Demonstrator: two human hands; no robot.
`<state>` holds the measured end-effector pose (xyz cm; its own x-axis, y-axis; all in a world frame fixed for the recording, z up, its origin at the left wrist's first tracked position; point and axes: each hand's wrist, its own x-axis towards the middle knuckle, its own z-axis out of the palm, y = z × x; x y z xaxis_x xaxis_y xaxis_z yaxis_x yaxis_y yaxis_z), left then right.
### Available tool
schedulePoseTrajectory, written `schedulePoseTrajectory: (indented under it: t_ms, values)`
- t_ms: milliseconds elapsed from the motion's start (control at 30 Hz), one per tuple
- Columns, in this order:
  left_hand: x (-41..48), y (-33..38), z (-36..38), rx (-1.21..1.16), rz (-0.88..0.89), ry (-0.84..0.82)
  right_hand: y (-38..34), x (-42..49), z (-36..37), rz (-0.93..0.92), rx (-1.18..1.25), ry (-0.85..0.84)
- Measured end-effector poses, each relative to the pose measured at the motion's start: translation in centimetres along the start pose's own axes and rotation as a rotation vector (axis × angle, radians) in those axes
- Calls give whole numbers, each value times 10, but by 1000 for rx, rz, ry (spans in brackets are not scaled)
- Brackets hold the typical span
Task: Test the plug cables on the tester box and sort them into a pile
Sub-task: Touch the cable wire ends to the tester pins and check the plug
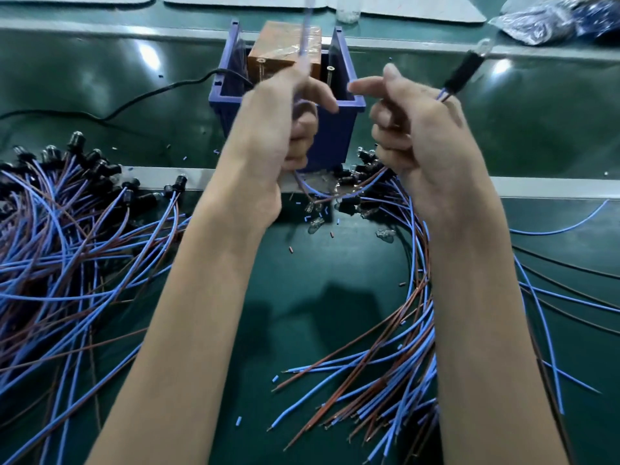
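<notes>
**Cable.** The cable (461, 75) is in the air, above and to the right of the tester (339, 135). Its black socket and clear bulb point up and away. The right hand (419, 129) grips the blue and brown wires just below the socket. The thumb and forefinger reach forward, and the other fingers are curled.

**Wire.** The left hand (285, 125) is closed round a blue wire (306, 38). The wire is blurred. It rises over the tester and trails out below the fist. It cannot be told whether this wire belongs to the same cable.

**Step in hand (judged).** The bare ends are to be presented to the screws (261, 62) on the orange block (285, 45) inside the tester.
- Hold the wire by the insulation only.
- Put one end on each screw, and keep the two ends apart.
- Keep the bulb raised and in view, and read it while both ends make contact.

**Sorting.** The left pile (67, 229) lies with its sockets toward the tester. Lay a tested cable there the same way round. The right pile (385, 347) lies under the right forearm, so lift the trailing wire free of it before moving across. Loose bulbs (315, 224) lie on the table (302, 297) just in front of the tester. Avoid sweeping them.
</notes>
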<state>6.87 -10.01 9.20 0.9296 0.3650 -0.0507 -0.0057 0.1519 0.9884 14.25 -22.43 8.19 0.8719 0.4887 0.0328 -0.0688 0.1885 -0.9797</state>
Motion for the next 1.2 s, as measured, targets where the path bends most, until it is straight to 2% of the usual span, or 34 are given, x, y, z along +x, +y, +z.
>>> schedulePoseTrajectory:
  t_ms: [167,300,500,667,933,1067,1200]
  values:
    - [1,-6,9,251,-35,-23,5,-2,10,-1,-124,-69]
    - [4,-8,10,402,-44,34,6,0,13,23,-115,17]
    - [3,-14,12,610,65,86,5,1,10,8,-93,27]
    - [4,-15,12,586,146,134,2,0,9,33,-67,52]
    - [9,-15,-9,554,348,446,4,7,2,68,7,240]
    - [10,-13,-27,631,363,478,7,7,-1,11,51,241]
    - [12,-14,-36,692,321,521,10,8,0,15,-44,225]
